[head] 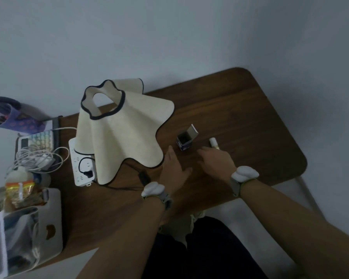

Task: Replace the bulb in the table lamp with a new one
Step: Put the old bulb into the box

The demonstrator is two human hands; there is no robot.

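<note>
The table lamp (pixel 121 129) stands at the left of the brown table (pixel 250 117); its wavy cream shade with dark trim hides the bulb and socket. A small bulb box (pixel 184 140) stands open and upright near the table's middle. Just right of it lies a small white bulb (pixel 213 142) with a brass base. My left hand (pixel 173 170) rests flat on the table beside the shade's lower edge, fingers apart, holding nothing. My right hand (pixel 216 161) hovers open just in front of the bulb, fingertips close to the box, not gripping either.
A white power strip (pixel 80 164) with the lamp's black plug and cord (pixel 143 176) lies left of the lamp. Further left are coiled white cables (pixel 36 158), a purple holder (pixel 18 117) and a white storage bin (pixel 28 228) with clutter. A wall runs behind.
</note>
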